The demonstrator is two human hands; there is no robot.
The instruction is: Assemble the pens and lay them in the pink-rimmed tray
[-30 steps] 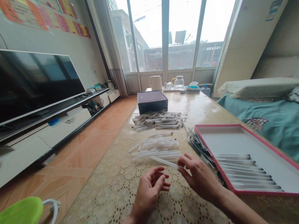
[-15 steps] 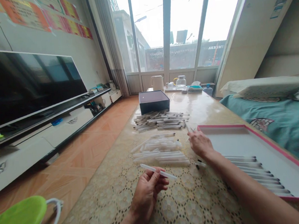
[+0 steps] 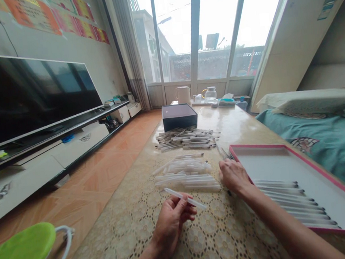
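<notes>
My left hand [image 3: 176,214] is closed on a white pen barrel [image 3: 194,202], pinched between thumb and fingers above the tabletop. My right hand [image 3: 233,174] is curled down beside the near-left side of a pink-rimmed shallow box [image 3: 261,144]. Thin dark sticks [image 3: 226,153] show just beyond its fingertips; whatever these fingers grip is hidden. Between the hands and a little farther off lies a pile of translucent white barrels [image 3: 186,179]. Behind that is a heap of dark-tipped pens [image 3: 188,138]. Several dark-ended pens [image 3: 301,202] lie in a row inside the box.
A dark open box [image 3: 180,122] stands behind the heap. Farther back are a jug [image 3: 183,95], a glass pitcher [image 3: 210,94] and a tissue pack [image 3: 226,101]. A green chair [image 3: 26,253] is at the lower left, a bed [image 3: 312,128] to the right.
My right hand has drawn slightly nearer and its fingers have curled down more, covering the small dark pieces on the table. My left hand still holds the pen barrel. The view has shifted slightly.
</notes>
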